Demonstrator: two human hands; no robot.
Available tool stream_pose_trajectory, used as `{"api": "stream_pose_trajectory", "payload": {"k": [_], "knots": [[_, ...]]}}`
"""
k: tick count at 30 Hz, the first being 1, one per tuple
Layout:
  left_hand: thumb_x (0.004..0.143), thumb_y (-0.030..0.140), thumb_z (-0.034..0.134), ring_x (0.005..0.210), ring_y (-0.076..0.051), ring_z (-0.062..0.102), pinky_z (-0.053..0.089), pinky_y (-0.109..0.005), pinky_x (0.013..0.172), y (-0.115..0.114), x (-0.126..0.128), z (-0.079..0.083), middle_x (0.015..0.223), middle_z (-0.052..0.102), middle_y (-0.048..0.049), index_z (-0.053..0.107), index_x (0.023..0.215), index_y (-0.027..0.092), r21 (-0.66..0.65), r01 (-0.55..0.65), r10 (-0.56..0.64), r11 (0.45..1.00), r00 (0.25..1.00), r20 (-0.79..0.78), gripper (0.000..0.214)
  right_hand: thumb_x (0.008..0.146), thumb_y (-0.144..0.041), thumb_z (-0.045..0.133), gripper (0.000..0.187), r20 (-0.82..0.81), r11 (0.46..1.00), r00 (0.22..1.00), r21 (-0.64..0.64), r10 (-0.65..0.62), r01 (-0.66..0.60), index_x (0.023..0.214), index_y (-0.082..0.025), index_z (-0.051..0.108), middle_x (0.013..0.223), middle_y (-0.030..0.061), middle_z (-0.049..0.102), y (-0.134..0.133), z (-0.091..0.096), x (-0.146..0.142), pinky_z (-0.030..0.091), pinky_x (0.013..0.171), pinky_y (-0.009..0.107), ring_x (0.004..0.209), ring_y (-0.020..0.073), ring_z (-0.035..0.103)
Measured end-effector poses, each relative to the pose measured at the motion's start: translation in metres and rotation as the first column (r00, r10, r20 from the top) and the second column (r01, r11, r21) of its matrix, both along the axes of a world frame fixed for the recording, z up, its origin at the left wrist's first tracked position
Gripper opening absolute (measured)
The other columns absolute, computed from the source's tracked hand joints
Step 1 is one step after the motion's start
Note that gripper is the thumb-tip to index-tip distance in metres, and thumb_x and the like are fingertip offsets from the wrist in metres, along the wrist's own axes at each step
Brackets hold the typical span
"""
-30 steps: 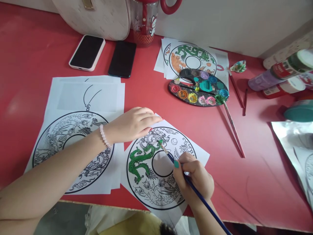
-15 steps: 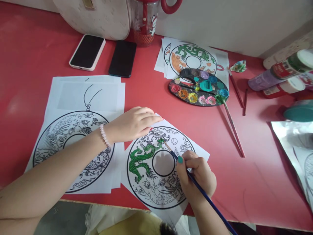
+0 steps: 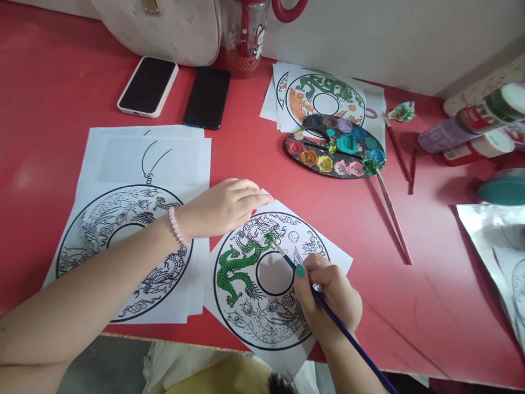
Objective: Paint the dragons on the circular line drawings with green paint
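Observation:
Pinched between the fingers of my right hand (image 3: 334, 293) is a thin paintbrush (image 3: 346, 329) with a dark blue handle. Its tip, in green paint, meets a printed dragon-and-phoenix ring on a white sheet (image 3: 337, 256). Much of the dragon (image 3: 229, 273) is painted green, while the phoenix below it is plain line art. My left hand (image 3: 229, 207), wearing a pink bead bracelet (image 3: 176, 226), lies with fingers stretched out over the sheet's upper left edge. Beneath my left forearm is a stack of uncoloured printed sheets (image 3: 197, 295).
A paint palette (image 3: 314, 146) partly covers coloured sheets (image 3: 268, 104), with a red-handled brush (image 3: 394, 218) resting on it. Two phones (image 3: 148, 86), a bag (image 3: 176, 33) and a cup (image 3: 243, 41) stand at the back. Paint bottles (image 3: 441, 134) are on the right.
My right hand has shifted very slightly down and left with the paintbrush, its tip staying near the same part of the dragon. My left hand holds its place; the view moves slightly.

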State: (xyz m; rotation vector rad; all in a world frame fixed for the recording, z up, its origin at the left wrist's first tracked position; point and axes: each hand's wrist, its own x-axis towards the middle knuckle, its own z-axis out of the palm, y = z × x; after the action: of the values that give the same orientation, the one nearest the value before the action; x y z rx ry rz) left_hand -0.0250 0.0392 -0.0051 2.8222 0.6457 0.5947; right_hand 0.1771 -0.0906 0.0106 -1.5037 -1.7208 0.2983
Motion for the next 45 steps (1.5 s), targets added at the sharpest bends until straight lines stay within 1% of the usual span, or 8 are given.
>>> {"api": "stream_pose_trajectory", "payload": {"k": [4,13,19,24,28,40,43,45], "knots": [[0.094,0.011,0.042,0.108,-0.022,0.056,0.048,-0.038,0.091,-0.0002,0.0001,0.0,0.116,0.063,-0.0102,0.046,0.127,0.015,-0.018,-0.003,0.003,1.0,1.0,-0.001,0.033,0.082,-0.008,0.053,0.031,-0.018,1.0,1.0,-0.002,-0.011,0.011,0.067,-0.023,0.031,0.053,-0.0073,0.048,0.0,0.001,-0.0005,0.027,0.038,0.021,0.043,0.0049,0.039],[0.093,0.01,0.043,0.107,-0.022,0.056,0.049,-0.038,0.09,-0.0002,0.0005,0.0002,0.115,0.063,-0.0102,0.048,0.124,0.013,0.012,-0.004,0.004,1.0,1.0,0.005,0.031,0.084,-0.01,0.053,0.028,-0.047,0.993,0.992,-0.011,0.115,-0.116,0.07,-0.023,0.032,0.058,-0.005,0.053,-0.0009,-0.0046,-0.0013,0.029,0.04,0.021,0.051,0.0075,0.048],[0.093,0.011,0.043,0.108,-0.022,0.056,0.048,-0.038,0.091,0.0001,0.0001,0.0,0.116,0.063,-0.0098,0.047,0.126,0.014,0.006,-0.005,0.005,1.0,1.0,-0.009,0.033,0.084,-0.009,0.052,0.028,0.0,0.998,0.998,-0.006,0.059,-0.059,0.069,-0.023,0.033,0.056,-0.0056,0.05,-0.001,-0.0028,-0.0011,0.03,0.04,0.021,0.049,0.0072,0.045],[0.093,0.011,0.043,0.107,-0.022,0.056,0.049,-0.038,0.09,0.0,0.0006,-0.0003,0.115,0.063,-0.0104,0.048,0.124,0.013,0.01,-0.001,0.001,1.0,1.0,0.006,0.031,0.084,-0.011,0.053,0.028,-0.014,0.997,0.997,-0.018,0.079,-0.079,0.07,-0.023,0.033,0.057,-0.005,0.052,-0.0008,-0.0031,-0.001,0.03,0.039,0.021,0.05,0.0074,0.047],[0.093,0.01,0.043,0.107,-0.022,0.056,0.049,-0.038,0.09,0.0002,0.0008,0.0,0.116,0.063,-0.0106,0.047,0.125,0.012,0.005,0.0,0.0,1.0,1.0,0.007,0.032,0.084,-0.01,0.052,0.029,0.019,0.999,0.999,-0.021,0.044,-0.044,0.069,-0.023,0.032,0.056,-0.0059,0.051,-0.0002,-0.0029,0.0001,0.029,0.039,0.021,0.046,0.006,0.042],[0.093,0.01,0.043,0.104,-0.021,0.056,0.05,-0.037,0.089,0.0002,-0.0001,-0.0007,0.112,0.063,-0.0095,0.048,0.124,0.014,0.006,0.002,-0.002,1.0,1.0,0.027,0.031,0.081,-0.004,0.053,0.031,-0.096,0.998,0.994,-0.037,0.055,-0.059,0.07,-0.023,0.031,0.057,-0.0065,0.047,0.0008,-0.004,0.0034,0.031,0.043,0.019,0.05,0.0057,0.043],[0.093,0.01,0.043,0.104,-0.022,0.056,0.05,-0.038,0.088,0.0004,0.0005,-0.0009,0.111,0.063,-0.0099,0.048,0.123,0.014,0.005,0.0,0.0,1.0,0.999,0.033,0.031,0.081,-0.004,0.052,0.03,-0.079,0.994,0.992,-0.034,0.098,-0.101,0.07,-0.023,0.031,0.056,-0.0071,0.047,0.0005,-0.003,0.0032,0.032,0.044,0.019,0.048,0.0055,0.042],[0.093,0.01,0.043,0.103,-0.021,0.056,0.05,-0.037,0.087,0.0006,0.0008,-0.0011,0.11,0.063,-0.0101,0.049,0.123,0.013,0.006,0.004,-0.004,1.0,0.999,0.037,0.031,0.081,-0.005,0.052,0.03,-0.061,0.997,0.996,-0.042,0.058,-0.06,0.07,-0.023,0.031,0.056,-0.007,0.048,-0.0002,-0.0023,0.0025,0.03,0.042,0.019,0.047,0.0048,0.04]]}}
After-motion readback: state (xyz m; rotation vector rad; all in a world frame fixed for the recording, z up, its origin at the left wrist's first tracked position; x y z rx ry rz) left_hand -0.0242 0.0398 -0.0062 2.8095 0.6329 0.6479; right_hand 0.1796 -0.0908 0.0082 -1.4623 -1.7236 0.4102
